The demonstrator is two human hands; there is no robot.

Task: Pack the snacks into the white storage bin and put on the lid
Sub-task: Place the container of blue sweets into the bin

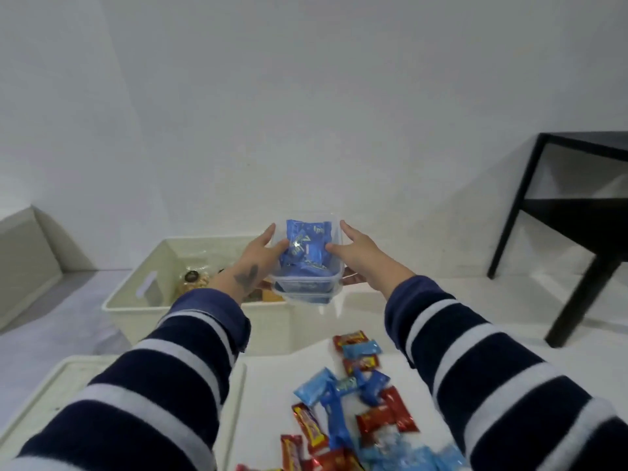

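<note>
Both hands hold a clear plastic container (306, 283) full of blue snack packets (307, 248), above the right end of the white storage bin (204, 321). My left hand (255, 263) grips its left side and my right hand (360, 253) its right side. It seems to rest on a second clear container below. The bin holds some snacks at its bottom, partly hidden by my arm. The white lid (57, 399) lies flat at the lower left. Loose red and blue snack packets (353, 402) lie scattered in front of me.
A black side table (577, 232) stands at the right against the white wall. The bin has a cut-out handle (146, 283) on its left wall. A grey ledge (23, 263) runs along the far left.
</note>
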